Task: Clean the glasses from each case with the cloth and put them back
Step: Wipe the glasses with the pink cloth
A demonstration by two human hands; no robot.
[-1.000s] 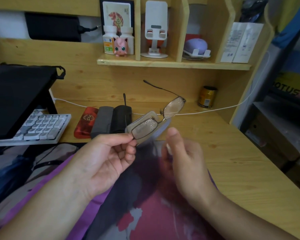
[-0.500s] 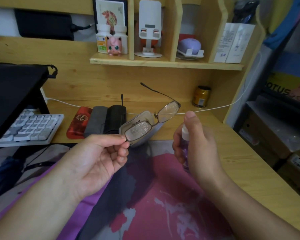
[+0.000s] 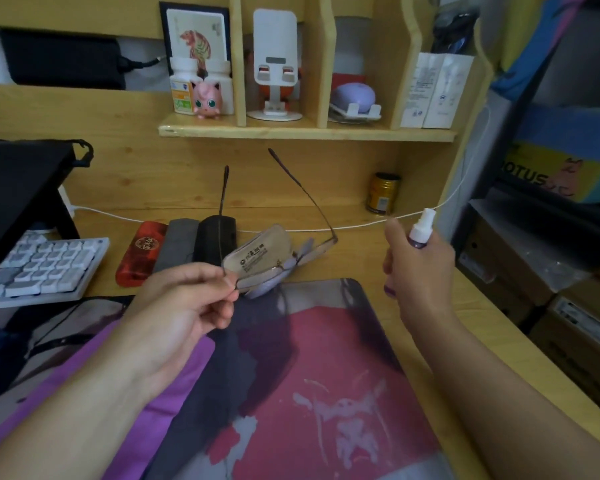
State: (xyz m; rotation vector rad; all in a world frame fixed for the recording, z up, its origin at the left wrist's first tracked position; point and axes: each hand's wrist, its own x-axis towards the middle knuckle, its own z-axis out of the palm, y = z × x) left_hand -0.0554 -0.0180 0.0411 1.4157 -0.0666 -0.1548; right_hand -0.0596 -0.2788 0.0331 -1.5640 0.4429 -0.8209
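Observation:
My left hand (image 3: 187,306) pinches a thin-framed pair of glasses (image 3: 316,251) at its left corner and holds it over the desk. The lenses lie nearly flat and both temples point up and away. To the right, apart from the glasses, my right hand (image 3: 421,275) grips a small purple spray bottle (image 3: 419,233) with a white nozzle. Behind the glasses lies a beige printed case (image 3: 260,252) with a lilac cloth (image 3: 262,289) under it. A red case (image 3: 141,252), a grey case (image 3: 177,244) and a black case (image 3: 215,233) lie side by side further left.
A large printed desk mat (image 3: 309,358) covers the desk in front of me. A white keyboard (image 3: 42,265) sits under a black stand at the left. A white cable (image 3: 361,225) runs along the back of the desk past a gold tin (image 3: 383,192). Shelves with small items hang above.
The glasses have tipped from lenses facing me to nearly flat, temples up. My right hand has moved right, away from the glasses, with the spray bottle in it.

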